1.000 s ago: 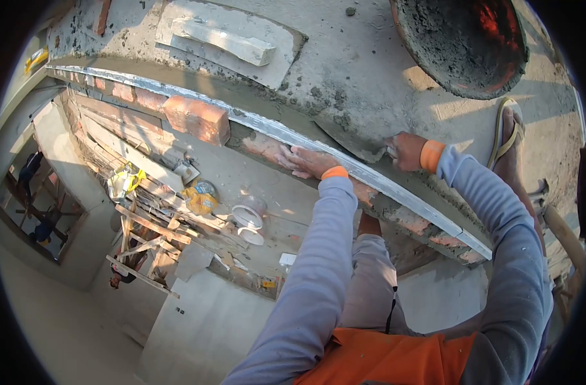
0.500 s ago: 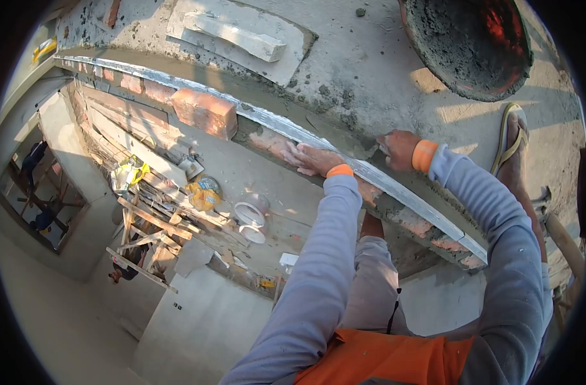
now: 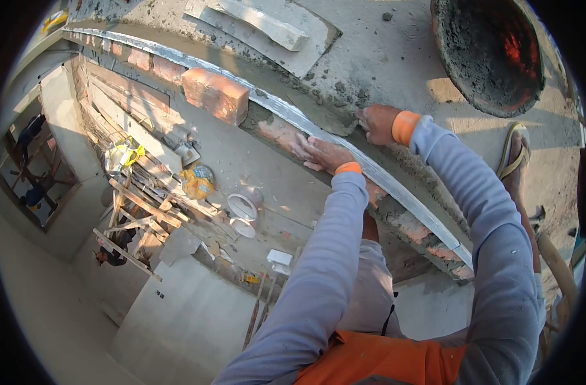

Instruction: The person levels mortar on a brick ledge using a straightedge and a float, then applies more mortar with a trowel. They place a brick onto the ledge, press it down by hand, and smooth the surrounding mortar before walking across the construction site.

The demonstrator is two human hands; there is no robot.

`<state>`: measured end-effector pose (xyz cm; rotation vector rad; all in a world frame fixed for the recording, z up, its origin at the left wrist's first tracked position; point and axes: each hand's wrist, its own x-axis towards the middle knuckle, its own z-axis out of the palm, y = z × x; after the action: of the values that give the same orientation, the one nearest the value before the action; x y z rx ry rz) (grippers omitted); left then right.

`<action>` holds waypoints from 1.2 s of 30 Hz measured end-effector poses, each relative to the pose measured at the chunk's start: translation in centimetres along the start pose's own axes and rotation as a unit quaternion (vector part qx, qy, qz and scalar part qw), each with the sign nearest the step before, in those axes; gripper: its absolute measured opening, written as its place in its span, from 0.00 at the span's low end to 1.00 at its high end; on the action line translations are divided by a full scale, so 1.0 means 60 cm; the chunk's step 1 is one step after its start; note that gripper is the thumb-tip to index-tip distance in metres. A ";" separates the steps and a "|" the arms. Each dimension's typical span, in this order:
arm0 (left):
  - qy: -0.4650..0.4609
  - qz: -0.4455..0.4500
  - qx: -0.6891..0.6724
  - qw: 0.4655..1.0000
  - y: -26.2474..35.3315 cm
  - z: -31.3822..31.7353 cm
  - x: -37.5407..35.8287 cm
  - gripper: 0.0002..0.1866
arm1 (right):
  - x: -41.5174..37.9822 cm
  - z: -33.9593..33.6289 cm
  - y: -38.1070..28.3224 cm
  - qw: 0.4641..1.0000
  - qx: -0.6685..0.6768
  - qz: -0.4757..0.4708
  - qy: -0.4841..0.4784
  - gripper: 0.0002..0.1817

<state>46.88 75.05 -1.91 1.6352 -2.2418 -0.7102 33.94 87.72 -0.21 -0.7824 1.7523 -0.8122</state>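
Observation:
A long, pale straightedge bar [image 3: 281, 110] runs along the top edge of a low brick wall, with wet grey mortar [image 3: 427, 185] spread beside it. My left hand [image 3: 323, 154] rests at the bar and the wall's brick side, fingers stretched out and apart. Across the bar, my right hand [image 3: 377, 124] is closed round the handle of a trowel [image 3: 341, 122]; its mortar-smeared blade lies on the mortar and the handle is hidden in my fist. One orange brick [image 3: 216, 96] sits against the bar's outer side, left of my left hand.
A basin [image 3: 522, 54] of mortar stands at upper right, near my sandalled foot [image 3: 514, 151]. A float with a bar handle [image 3: 261, 22] lies at the top. Below the wall are timber pieces [image 3: 145, 202], a white bucket [image 3: 243, 206] and a yellow bag [image 3: 196, 183]. People are visible at far left.
My right hand has shifted slightly left and up in view with the trowel, whose blade shows more. My left hand stays on the wall edge. The camera view has shifted.

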 end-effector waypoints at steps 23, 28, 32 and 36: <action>-0.071 -0.063 0.013 0.995 0.026 -0.016 -0.007 0.21 | -0.576 -0.252 -0.012 0.899 -0.142 0.168 0.379 0.22; -0.062 -0.058 0.081 0.993 0.022 -0.010 -0.006 0.25 | -0.586 -0.300 0.018 0.851 -0.270 0.283 0.350 0.19; -0.025 0.016 0.114 0.993 0.000 -0.010 0.003 0.33 | -0.539 -0.325 0.011 0.801 -0.401 0.344 0.281 0.14; -0.018 -0.054 0.137 0.989 0.104 -0.032 -0.026 0.39 | -0.484 -0.323 0.071 0.777 -0.488 0.279 0.284 0.08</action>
<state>43.27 77.63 3.16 1.8942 -2.3784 -0.4761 23.11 116.77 16.39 -0.5844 2.8078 0.4125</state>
